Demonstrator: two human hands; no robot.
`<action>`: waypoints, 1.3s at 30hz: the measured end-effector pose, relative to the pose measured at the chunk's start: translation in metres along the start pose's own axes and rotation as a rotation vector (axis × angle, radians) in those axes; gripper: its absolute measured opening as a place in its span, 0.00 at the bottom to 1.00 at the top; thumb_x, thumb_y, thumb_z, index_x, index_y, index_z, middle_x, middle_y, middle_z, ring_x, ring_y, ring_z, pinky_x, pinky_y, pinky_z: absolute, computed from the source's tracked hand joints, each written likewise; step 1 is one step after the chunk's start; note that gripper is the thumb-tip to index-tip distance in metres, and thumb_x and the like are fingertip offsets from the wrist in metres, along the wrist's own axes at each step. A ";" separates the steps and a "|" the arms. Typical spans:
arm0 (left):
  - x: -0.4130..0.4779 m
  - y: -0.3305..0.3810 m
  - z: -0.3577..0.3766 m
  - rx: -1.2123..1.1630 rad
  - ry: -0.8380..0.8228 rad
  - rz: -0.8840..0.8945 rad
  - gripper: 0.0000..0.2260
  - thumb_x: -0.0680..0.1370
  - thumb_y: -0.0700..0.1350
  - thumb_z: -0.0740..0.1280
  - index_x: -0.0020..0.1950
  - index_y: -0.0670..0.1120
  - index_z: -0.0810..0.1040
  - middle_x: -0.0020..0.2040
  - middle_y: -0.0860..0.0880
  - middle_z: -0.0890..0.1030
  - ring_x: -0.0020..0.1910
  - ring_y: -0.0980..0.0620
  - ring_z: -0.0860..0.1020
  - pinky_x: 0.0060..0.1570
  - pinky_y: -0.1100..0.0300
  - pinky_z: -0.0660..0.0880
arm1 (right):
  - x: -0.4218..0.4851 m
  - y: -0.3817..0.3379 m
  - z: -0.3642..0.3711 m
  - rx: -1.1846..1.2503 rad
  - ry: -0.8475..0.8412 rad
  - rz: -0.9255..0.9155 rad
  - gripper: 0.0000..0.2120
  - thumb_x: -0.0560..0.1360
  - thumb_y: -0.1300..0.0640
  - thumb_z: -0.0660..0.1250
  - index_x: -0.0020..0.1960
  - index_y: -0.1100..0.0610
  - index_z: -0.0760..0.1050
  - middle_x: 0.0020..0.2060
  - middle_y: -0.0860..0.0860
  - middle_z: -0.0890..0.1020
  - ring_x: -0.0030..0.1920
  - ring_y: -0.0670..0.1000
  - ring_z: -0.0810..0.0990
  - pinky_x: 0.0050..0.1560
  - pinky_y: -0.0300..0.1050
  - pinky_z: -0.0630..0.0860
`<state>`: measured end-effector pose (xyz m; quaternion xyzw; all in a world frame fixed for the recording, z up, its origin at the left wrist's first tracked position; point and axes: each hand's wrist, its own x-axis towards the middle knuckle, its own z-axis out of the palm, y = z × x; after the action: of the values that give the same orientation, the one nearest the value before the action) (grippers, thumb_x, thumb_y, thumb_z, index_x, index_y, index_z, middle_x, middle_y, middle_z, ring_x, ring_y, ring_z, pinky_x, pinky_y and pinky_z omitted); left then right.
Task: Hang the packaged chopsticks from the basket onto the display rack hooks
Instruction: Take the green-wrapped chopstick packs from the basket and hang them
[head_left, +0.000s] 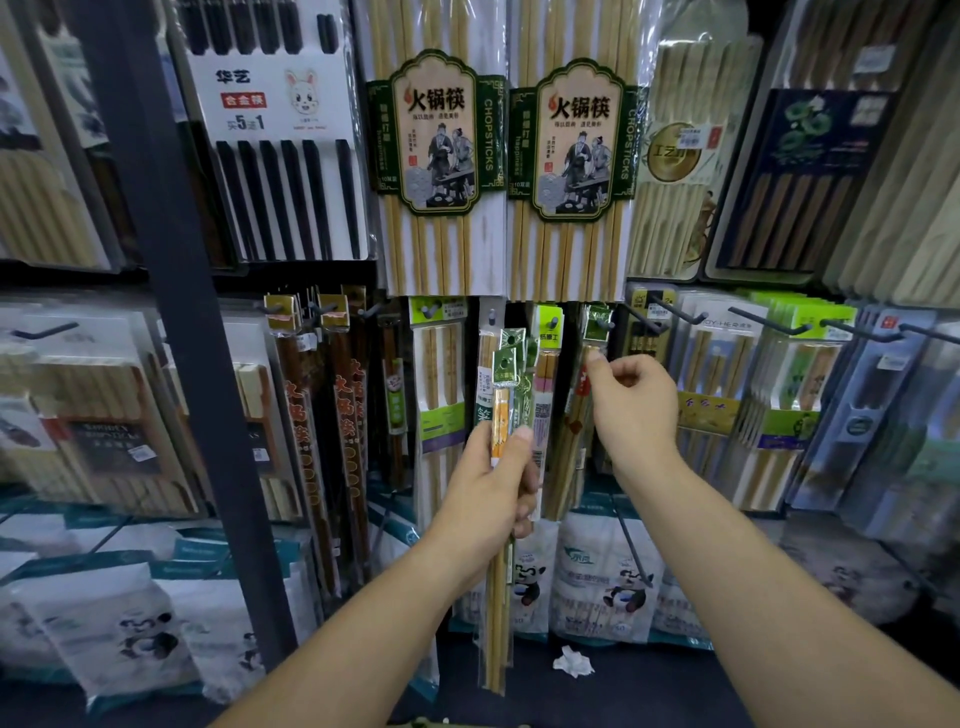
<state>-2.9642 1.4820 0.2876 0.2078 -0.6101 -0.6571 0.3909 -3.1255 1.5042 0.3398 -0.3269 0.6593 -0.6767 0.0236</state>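
Note:
My left hand (496, 480) grips a bundle of slim chopstick packs (506, 395) with green foil header cards, held upright in front of the rack. To its right, my right hand (631, 397) pinches the top of one more pack (574, 441). That pack's green header (597, 322) sits on a dark hook (605, 325) in the lower row. The basket is out of view.
Large bamboo chopstick packs (441, 150) hang in the upper row. Bare dark hooks (675, 314) jut out to the right of my right hand. A dark upright post (176, 312) stands at left. Panda-printed bags (602, 582) and a crumpled paper (574, 662) lie below.

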 end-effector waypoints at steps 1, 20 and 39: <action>0.000 0.001 0.001 0.008 -0.002 0.007 0.09 0.84 0.56 0.63 0.44 0.59 0.75 0.37 0.50 0.76 0.28 0.54 0.70 0.26 0.60 0.69 | -0.006 0.000 -0.001 0.018 -0.052 0.004 0.15 0.79 0.45 0.69 0.40 0.54 0.77 0.31 0.46 0.78 0.29 0.38 0.74 0.37 0.42 0.70; 0.002 0.003 0.010 0.073 0.053 0.055 0.02 0.84 0.47 0.66 0.54 0.53 0.78 0.47 0.56 0.88 0.49 0.57 0.86 0.46 0.65 0.82 | -0.026 -0.021 -0.016 0.268 -0.215 0.029 0.14 0.81 0.57 0.66 0.37 0.52 0.79 0.27 0.44 0.74 0.28 0.43 0.72 0.29 0.35 0.69; 0.001 0.000 0.001 0.071 0.004 0.070 0.02 0.86 0.50 0.61 0.58 0.56 0.69 0.51 0.48 0.88 0.36 0.53 0.80 0.37 0.59 0.78 | 0.001 -0.021 -0.016 0.156 -0.070 -0.027 0.16 0.82 0.53 0.64 0.43 0.66 0.75 0.27 0.50 0.66 0.29 0.47 0.65 0.31 0.39 0.66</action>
<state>-2.9658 1.4822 0.2880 0.2011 -0.6392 -0.6205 0.4073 -3.1253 1.5208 0.3603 -0.3565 0.5990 -0.7143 0.0629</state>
